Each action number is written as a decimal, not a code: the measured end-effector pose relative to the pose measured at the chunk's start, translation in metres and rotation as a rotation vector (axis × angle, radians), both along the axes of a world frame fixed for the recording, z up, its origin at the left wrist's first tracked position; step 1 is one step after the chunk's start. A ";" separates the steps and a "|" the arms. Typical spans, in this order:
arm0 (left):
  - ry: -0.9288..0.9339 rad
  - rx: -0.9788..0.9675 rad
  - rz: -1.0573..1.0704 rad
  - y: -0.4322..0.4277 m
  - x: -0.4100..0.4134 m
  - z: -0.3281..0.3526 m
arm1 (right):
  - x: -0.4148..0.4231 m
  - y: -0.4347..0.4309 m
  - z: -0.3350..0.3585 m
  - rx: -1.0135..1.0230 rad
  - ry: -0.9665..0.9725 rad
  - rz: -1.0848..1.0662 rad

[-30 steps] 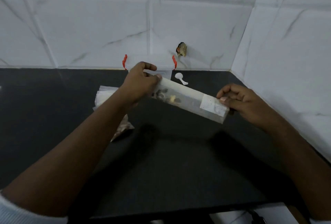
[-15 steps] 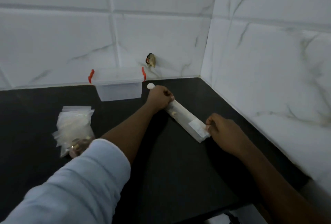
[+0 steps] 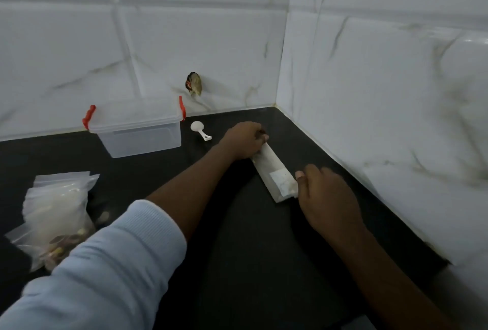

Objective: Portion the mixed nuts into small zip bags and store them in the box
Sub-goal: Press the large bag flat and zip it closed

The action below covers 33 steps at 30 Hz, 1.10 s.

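1. The zip bag (image 3: 274, 171) is stretched out long and narrow between both hands, down low over the black countertop (image 3: 250, 263), towards the right-hand corner of the tiled wall (image 3: 369, 92). I can't tell if it's lying flat on the surface or just above it.
2. The left hand (image 3: 244, 141) has its fingers curled around the far end of the bag, wrapped tight. A pale blue sleeve (image 3: 105, 263) is pushed up that forearm.
3. The right hand (image 3: 327, 197) has the near end, right by the white label patch. The thumb sits against the bag's edge and the fingers are curled in, so it reads as a pinch, though the fingertips underneath are hidden.
4. What's inside the bag is too blurry to make out.
5. The clear storage box (image 3: 137, 131) sits at the back against the wall, well apart from the bag, with the lid on and a red clip at each end.
6. A small white scoop (image 3: 200, 130) lies just right of the box, between it and the left hand.
7. Far left on the counter there's a pile of zip bags (image 3: 52, 197), with mixed nuts (image 3: 63, 242) showing at its near end, partly behind the sleeve.
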<state>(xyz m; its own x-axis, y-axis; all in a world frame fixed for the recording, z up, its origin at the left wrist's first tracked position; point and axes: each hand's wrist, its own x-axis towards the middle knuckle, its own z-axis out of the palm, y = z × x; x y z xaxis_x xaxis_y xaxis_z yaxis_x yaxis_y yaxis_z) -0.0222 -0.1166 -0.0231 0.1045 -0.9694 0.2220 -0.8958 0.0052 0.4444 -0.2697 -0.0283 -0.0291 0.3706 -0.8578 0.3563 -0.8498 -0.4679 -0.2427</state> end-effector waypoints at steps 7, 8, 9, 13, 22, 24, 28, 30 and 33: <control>-0.178 0.268 -0.183 0.004 -0.003 -0.009 | 0.019 0.003 -0.007 0.237 0.230 0.302; -0.200 0.293 -0.189 0.005 -0.003 -0.010 | 0.019 0.001 -0.007 0.300 0.284 0.314; -0.231 0.305 -0.192 0.007 -0.004 -0.013 | 0.017 0.001 -0.009 0.327 0.320 0.320; -0.275 0.315 -0.189 0.013 -0.004 -0.013 | 0.012 -0.004 -0.011 0.314 0.369 0.331; -0.250 0.327 -0.104 0.027 -0.017 -0.007 | -0.005 -0.004 0.000 0.363 0.448 0.310; -0.241 0.333 -0.103 0.028 -0.017 -0.004 | -0.004 -0.004 0.001 0.369 0.445 0.308; -0.101 0.297 -0.101 0.032 -0.016 0.005 | -0.006 -0.002 0.002 0.357 0.437 0.293; -0.059 0.286 -0.096 0.034 -0.017 0.008 | -0.007 -0.001 0.003 0.352 0.433 0.296; -0.077 0.288 -0.084 0.044 -0.017 0.014 | -0.007 -0.002 0.005 0.342 0.416 0.321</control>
